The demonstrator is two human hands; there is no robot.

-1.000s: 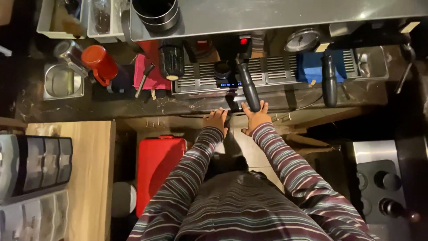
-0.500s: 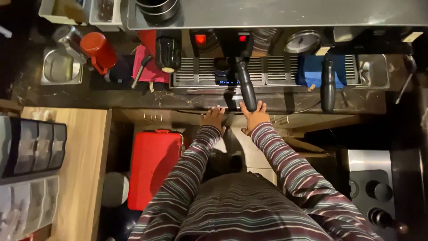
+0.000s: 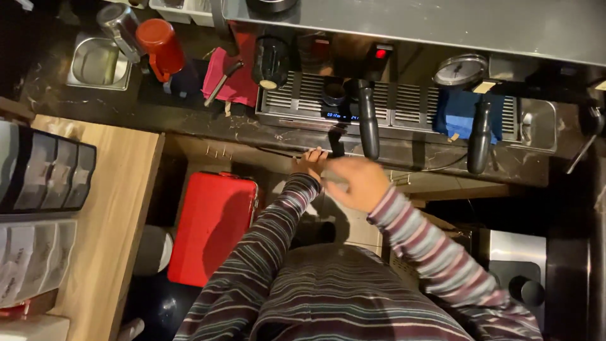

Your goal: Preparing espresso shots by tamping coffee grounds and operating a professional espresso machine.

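My left hand (image 3: 310, 161) rests with its fingertips on the front edge of the dark stone counter (image 3: 208, 123), just below the coffee machine's metal drip grille (image 3: 404, 104). My right hand (image 3: 357, 182) hovers off the counter, blurred, a little below and right of the left one, and I see nothing in it. Directly above both hands a black portafilter handle (image 3: 368, 123) sticks out from the machine. A second black handle (image 3: 480, 136) hangs further right, over a blue cloth (image 3: 456, 115). Both arms wear striped sleeves.
A red cup (image 3: 161, 44), a pink cloth (image 3: 230, 79) and a small steel sink (image 3: 98, 63) are at the back left. A red case (image 3: 211, 224) stands under the counter. A wooden surface (image 3: 120, 208) with plastic drawer units (image 3: 44, 177) runs along the left.
My right hand has lifted off the counter edge and pulled back toward me. My left hand stays on the edge. The camera has moved closer and shifted a little.
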